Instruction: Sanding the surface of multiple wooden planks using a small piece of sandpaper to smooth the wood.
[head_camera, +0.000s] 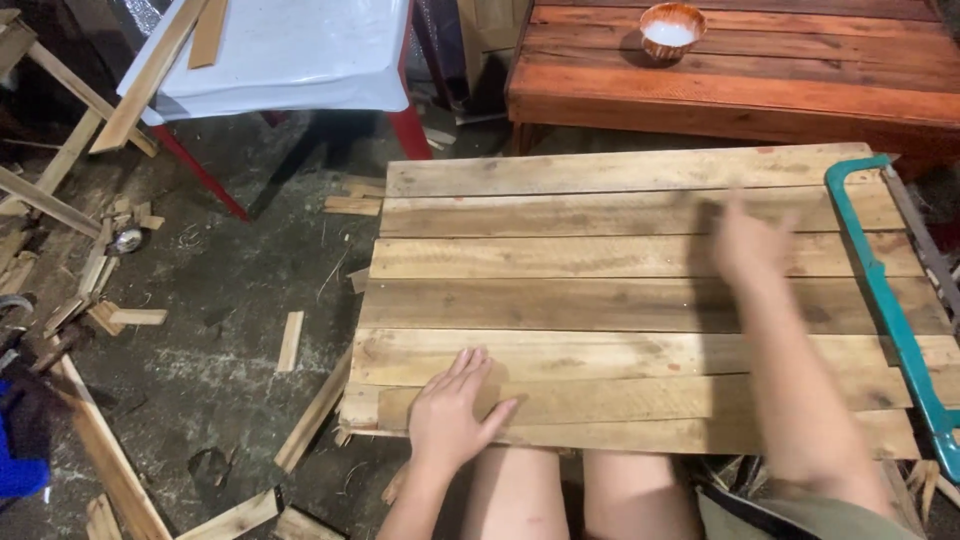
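A panel of pale wooden planks (600, 300) lies flat in front of my knees. My left hand (452, 405) rests palm down, fingers spread, on a loose thin slat (600, 400) near the panel's front left corner. My right hand (750, 240) is blurred above the planks toward the right, fingers apart and holding nothing. A teal hacksaw (890, 310) lies along the panel's right edge, a short way right of my right hand.
A reddish stained wooden table (740, 90) stands behind the panel, with a small bowl of white stuff (672, 30) on it. A white-topped chair with red legs (280, 50) is at the back left. Wood offcuts and strips (120, 300) litter the dark floor on the left.
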